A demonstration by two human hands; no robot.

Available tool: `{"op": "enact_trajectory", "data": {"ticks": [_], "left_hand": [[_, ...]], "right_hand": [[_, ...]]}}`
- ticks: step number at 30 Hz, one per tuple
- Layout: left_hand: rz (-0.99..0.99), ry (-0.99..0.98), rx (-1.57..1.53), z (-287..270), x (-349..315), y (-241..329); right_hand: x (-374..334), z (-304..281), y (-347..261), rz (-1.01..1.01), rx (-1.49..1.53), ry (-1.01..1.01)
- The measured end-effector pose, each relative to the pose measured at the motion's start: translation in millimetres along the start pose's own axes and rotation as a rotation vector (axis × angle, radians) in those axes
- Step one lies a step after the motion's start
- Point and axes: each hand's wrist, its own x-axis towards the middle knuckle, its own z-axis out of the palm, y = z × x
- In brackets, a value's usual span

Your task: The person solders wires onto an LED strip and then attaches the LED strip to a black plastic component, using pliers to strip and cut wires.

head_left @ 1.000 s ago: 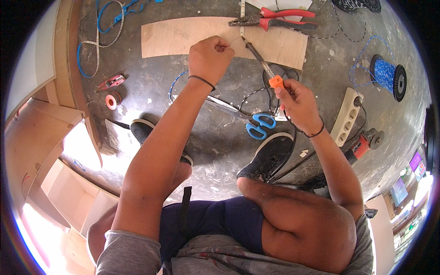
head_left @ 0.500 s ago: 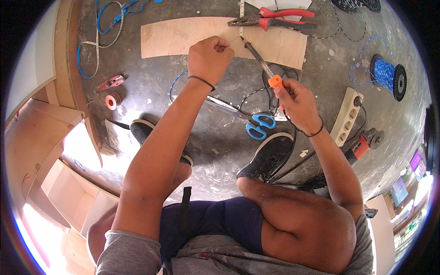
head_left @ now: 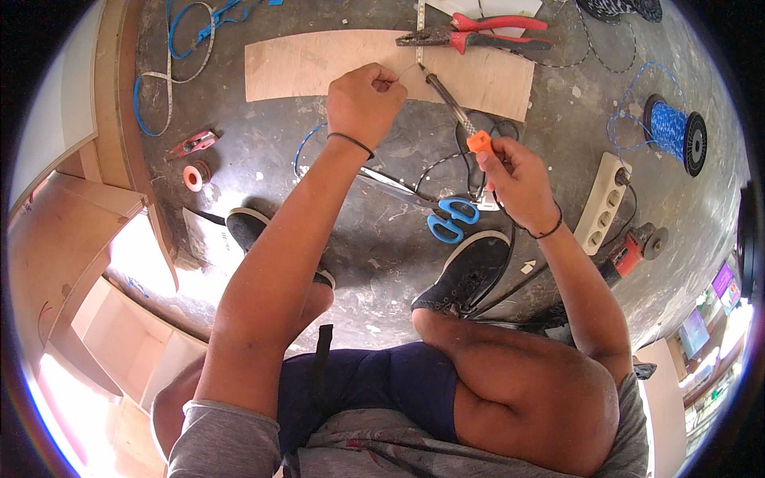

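My right hand (head_left: 519,182) is closed round the orange handle of a soldering iron (head_left: 456,110), its dark tip pointing up and left over a strip of plywood (head_left: 327,60). In a pinch, my left hand (head_left: 366,99) holds a thin wire (head_left: 409,69) that reaches toward the tip; it looks like solder, and I cannot tell whether they touch. Under the tip, the end of an LED strip (head_left: 420,54) lies across the wood. Red-handled pliers (head_left: 478,36) rest over the strip and the plywood's far edge.
Blue-handled scissors (head_left: 453,219) and cables lie between my shoes. A power strip (head_left: 603,203), an angle grinder (head_left: 629,253) and a spool of blue cord (head_left: 676,134) are at right. At left are a small solder spool (head_left: 196,176), a red cutter (head_left: 194,144) and wooden furniture (head_left: 68,215).
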Motion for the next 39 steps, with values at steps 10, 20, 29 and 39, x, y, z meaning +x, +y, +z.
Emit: {"op": "enact_trajectory", "data": {"ticks": [10,20,29,39], "left_hand": [[0.012,0.017,0.002,2.4,0.5,-2.3],[0.003,0.024,0.001,3.4,-0.4,-1.7],[-0.008,0.022,0.016,2.7,-0.8,-0.5],[-0.011,0.025,0.001,2.9,-1.4,-0.8]], "right_hand": [[0.2,0.1,-1.3,-0.004,-0.004,0.001],[0.1,0.5,-3.9,0.013,-0.006,-0.005],[-1.1,0.9,-4.6,0.028,0.007,-0.011],[-3.8,3.0,-5.0,0.025,0.010,0.014]]}}
